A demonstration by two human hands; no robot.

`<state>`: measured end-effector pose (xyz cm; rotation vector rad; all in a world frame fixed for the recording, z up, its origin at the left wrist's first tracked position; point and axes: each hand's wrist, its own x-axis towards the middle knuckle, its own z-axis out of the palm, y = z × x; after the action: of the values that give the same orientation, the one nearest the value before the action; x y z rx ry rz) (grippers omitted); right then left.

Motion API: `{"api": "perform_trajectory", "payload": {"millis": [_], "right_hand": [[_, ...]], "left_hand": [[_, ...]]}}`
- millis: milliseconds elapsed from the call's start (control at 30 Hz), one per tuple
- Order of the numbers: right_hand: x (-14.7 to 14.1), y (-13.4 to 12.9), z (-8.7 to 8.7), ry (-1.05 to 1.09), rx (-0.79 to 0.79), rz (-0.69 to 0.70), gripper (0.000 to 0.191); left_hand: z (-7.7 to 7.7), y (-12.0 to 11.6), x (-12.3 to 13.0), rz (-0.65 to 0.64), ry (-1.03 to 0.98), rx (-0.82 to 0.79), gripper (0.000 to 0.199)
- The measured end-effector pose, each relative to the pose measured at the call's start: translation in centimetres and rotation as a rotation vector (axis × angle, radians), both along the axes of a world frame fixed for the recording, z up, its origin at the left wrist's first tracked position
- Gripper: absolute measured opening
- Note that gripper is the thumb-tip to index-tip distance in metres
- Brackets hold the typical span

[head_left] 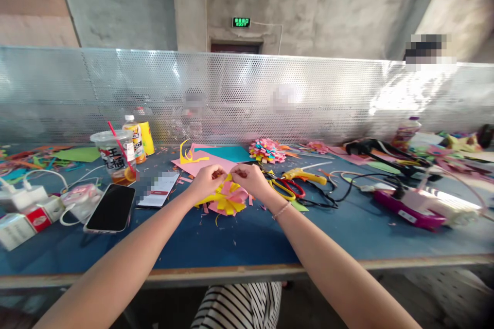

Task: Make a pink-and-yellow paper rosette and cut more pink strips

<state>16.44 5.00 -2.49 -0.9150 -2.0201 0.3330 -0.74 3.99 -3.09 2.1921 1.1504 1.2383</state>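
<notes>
- At the middle of the table (231, 249): paper flower (228, 199), directly bodyward of the fingertips.
- Left hand (209, 179) and right hand (251, 179): both pinching its far yellow edge, equally near.
- Long axis: none evident.

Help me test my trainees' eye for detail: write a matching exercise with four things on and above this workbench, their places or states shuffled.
1. Yellow-and-pink paper flower
2. Plastic cup
3. Exit sign
4. White-capped bottle

A. Glows green on the concrete wall
B. Stands just behind the cup
C. Held by the left hand and right hand
D. Has a red straw in it

Pairs: 1-C, 2-D, 3-A, 4-B
</notes>
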Motion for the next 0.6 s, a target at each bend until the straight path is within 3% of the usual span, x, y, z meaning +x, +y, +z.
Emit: {"api": "perform_trajectory", "payload": {"millis": [200, 400, 500, 600], "right_hand": [[0.3, -0.2, 0.2, -0.102, 0.117, 0.025, 0.015], [0.6, -0.4, 0.4, -0.264, 0.373, 0.024, 0.018], [0.9, 0.1, 0.3, -0.199, 0.340, -0.049, 0.016], [1.2, 0.4, 0.1, -0.138, 0.245, -0.058, 0.014]], "left_hand": [[0.5, -0.3, -0.1, -0.051, -0.014, -0.088, 0.016], [0.6, 0.0, -0.5, -0.118, -0.161, -0.392, 0.018], [0.5, 0.0, -0.6, -0.117, -0.140, -0.485, 0.019], [0.3, 0.3, -0.7, -0.075, -0.087, -0.359, 0.015]]}}
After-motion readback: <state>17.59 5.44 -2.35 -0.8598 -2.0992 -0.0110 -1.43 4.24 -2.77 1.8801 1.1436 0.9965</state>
